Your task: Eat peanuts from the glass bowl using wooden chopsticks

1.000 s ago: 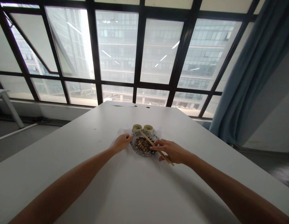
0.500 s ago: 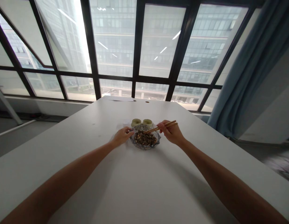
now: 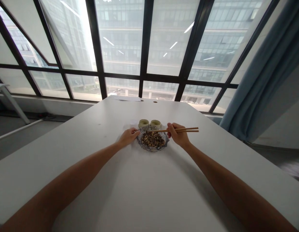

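Observation:
A clear glass bowl (image 3: pixel 153 149) with a wavy rim stands on the table and holds a heap of small brown-and-pale dried pieces (image 3: pixel 151 139), perhaps seeds. My left hand (image 3: pixel 129 136) grips the bowl's left rim between thumb and fingers. In my right hand (image 3: pixel 178 133), at the bowl's right side, is a pair of wooden chopsticks (image 3: pixel 188 130). Their tips point left, over the far part of the heap; whether they pinch a piece is too small to tell. Just behind the bowl, two pale green cups (image 3: pixel 144 122) sit side by side.
The white table (image 3: pixel 149 183) stretches toward a wall of dark-framed windows. Sheets of paper (image 3: pixel 127 98) lie at its far edge, near a small round spot (image 3: pixel 155 101). A blue curtain (image 3: pixel 251 93) hangs at the right.
The chopsticks have swung from a slant to nearly level, their back ends now reaching farther right. My left hand stays at the bowl's rim. The whole view has shifted slightly.

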`<move>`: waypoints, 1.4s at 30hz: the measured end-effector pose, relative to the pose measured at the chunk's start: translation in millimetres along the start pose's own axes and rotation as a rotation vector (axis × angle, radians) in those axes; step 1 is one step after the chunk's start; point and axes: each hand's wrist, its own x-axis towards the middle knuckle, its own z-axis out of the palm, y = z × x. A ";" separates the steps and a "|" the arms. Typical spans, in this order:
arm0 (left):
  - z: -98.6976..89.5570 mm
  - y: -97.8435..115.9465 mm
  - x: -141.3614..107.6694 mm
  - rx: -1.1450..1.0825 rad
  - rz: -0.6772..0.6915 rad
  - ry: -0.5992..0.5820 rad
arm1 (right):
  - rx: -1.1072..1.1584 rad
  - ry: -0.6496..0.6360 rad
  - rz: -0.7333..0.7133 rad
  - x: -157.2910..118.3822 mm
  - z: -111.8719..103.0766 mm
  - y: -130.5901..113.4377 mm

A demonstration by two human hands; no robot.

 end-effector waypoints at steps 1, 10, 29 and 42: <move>0.3 -0.9 -1.7 -0.002 0.002 0.002 | -0.032 0.014 -0.022 -4.7 1.3 1.7; -3.4 5.5 -11.9 0.040 -0.001 0.004 | -0.181 0.096 -0.116 -26.1 16.1 8.4; -23.3 10.3 9.0 0.266 0.014 0.329 | 0.043 0.016 0.058 22.0 12.5 10.6; -9.9 -39.9 46.6 0.170 0.142 0.288 | 0.097 -0.134 0.044 44.5 19.0 0.8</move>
